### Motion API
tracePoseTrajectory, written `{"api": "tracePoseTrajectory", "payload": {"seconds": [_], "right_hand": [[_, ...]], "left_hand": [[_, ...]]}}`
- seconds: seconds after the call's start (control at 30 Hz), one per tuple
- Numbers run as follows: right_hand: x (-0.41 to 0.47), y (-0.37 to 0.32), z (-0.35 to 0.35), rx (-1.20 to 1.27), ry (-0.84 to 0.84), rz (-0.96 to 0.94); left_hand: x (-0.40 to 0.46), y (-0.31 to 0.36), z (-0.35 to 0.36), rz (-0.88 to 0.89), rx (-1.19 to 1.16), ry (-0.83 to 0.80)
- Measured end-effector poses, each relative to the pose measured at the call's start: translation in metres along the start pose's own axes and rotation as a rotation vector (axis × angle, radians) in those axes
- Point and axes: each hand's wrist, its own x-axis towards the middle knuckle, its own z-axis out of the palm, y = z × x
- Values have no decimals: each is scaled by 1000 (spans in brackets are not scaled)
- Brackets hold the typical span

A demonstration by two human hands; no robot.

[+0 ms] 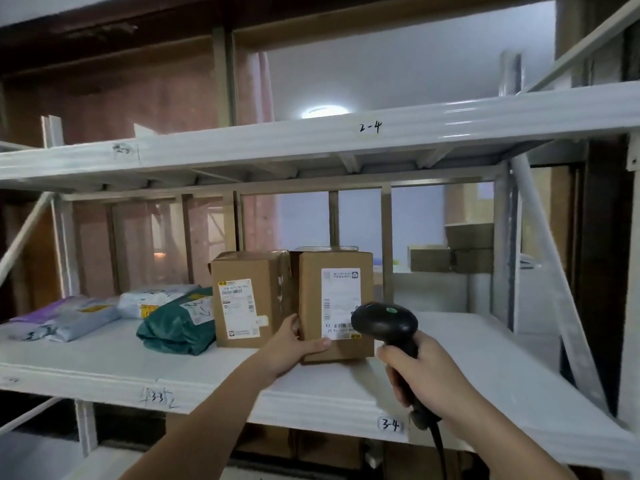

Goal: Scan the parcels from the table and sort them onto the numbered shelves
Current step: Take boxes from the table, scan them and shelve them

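Your left hand [294, 344] holds the cardboard parcel [336, 303] at its lower left corner: the thumb lies across the bottom of the front face and the other fingers go behind the left side, so the hand grips the box. The parcel stands upright, long axis vertical, on the shelf marked 3-4 [390, 425], touching the second carton [247, 296] on its left. Your right hand [422, 375] is wrapped around the grip of the barcode scanner [384, 322], with all fingers closed on it. The scanner head is just in front of the shipping label [337, 299] and covers its lower right part; the barcode strip near the bottom of the label is just beside the head, to its left. I think the scanner points a little to the right of that barcode, but the picture is soft there. The next move probably turns on bringing the head slightly left and back from the label. The green mailer bag [176, 323] lies further left on the same shelf.
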Motion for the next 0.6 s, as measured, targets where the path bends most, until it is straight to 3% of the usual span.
{"api": "tracePoseTrajectory", "payload": {"seconds": [0.3, 0.5, 0.6], "right_hand": [[19, -5, 5, -66, 19, 24], [26, -3, 5, -73, 22, 35], [31, -1, 1, -64, 23, 37]], "left_hand": [[39, -3, 3, -82, -49, 15], [53, -1, 35, 116, 21, 341], [60, 0, 48, 177, 19, 407]]}}
